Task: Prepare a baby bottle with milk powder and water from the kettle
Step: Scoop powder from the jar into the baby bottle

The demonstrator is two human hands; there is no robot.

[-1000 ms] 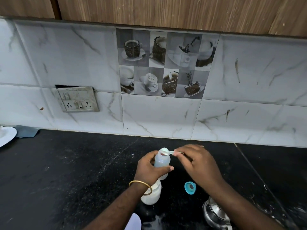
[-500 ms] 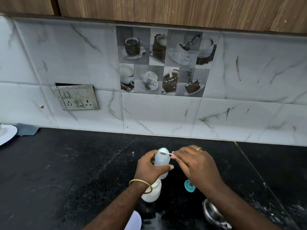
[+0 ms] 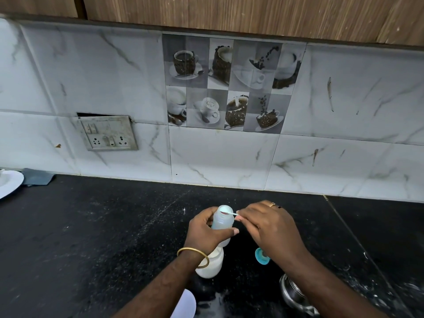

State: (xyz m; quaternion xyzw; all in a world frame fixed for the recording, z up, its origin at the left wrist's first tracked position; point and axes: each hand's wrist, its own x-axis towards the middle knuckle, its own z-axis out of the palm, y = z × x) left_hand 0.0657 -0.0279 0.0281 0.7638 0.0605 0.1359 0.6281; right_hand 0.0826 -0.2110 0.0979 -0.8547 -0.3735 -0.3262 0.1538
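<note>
My left hand [image 3: 206,230] grips a clear baby bottle [image 3: 222,222] upright above the black counter [image 3: 91,226]. My right hand [image 3: 270,223] pinches a small white scoop [image 3: 229,212] whose bowl sits over the bottle's open mouth. Below the bottle stands a white jar of milk powder [image 3: 211,265], partly hidden by my left wrist. A steel kettle [image 3: 296,294] shows at the lower right under my right forearm. The bottle's blue cap [image 3: 261,255] lies on the counter between jar and kettle.
A white lid [image 3: 185,304] lies at the bottom edge. A white plate [image 3: 9,183] and a grey cloth [image 3: 36,176] sit at the far left by the tiled wall. A socket plate [image 3: 107,133] is on the wall. White powder specks dot the counter at right.
The scoop's bowl has tipped down into the bottle's mouth. Both hands stay in nearly the same place, and the view has shifted slightly.
</note>
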